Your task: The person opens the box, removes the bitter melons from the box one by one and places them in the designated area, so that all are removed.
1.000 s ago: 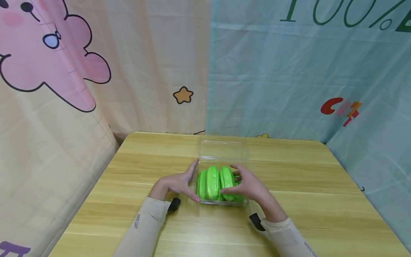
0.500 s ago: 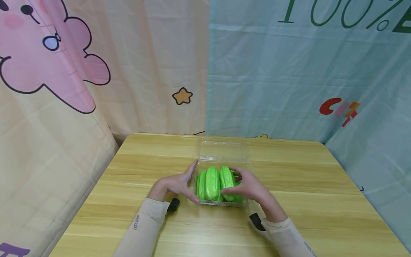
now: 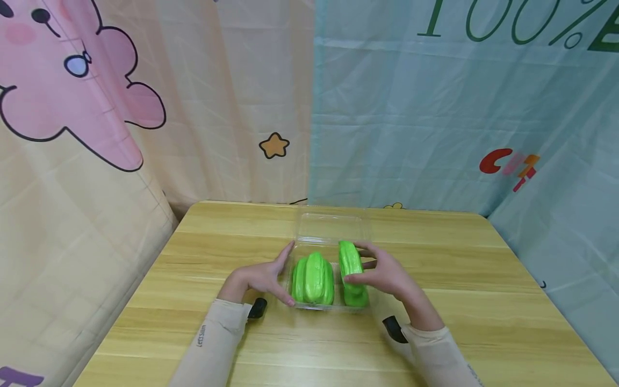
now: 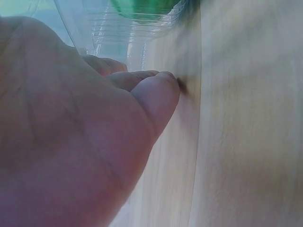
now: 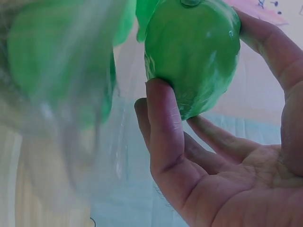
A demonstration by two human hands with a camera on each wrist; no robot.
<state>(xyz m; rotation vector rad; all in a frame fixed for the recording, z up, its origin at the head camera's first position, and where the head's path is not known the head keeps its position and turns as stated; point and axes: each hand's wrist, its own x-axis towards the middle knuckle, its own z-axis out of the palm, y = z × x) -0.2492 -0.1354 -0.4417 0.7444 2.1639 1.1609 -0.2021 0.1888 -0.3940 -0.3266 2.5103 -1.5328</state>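
The green thing (image 3: 349,260) has just moved up and right, at the right side of the clear box (image 3: 337,298). The right hand (image 3: 382,274) pinches it, so I think it's loose. The left hand (image 3: 261,278) spreads its fingers beside the box.

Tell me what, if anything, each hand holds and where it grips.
The right hand holds a green piece, thumb toward its near end, fingers toward its far end. The left hand, spread beside the clear container, grips nothing.
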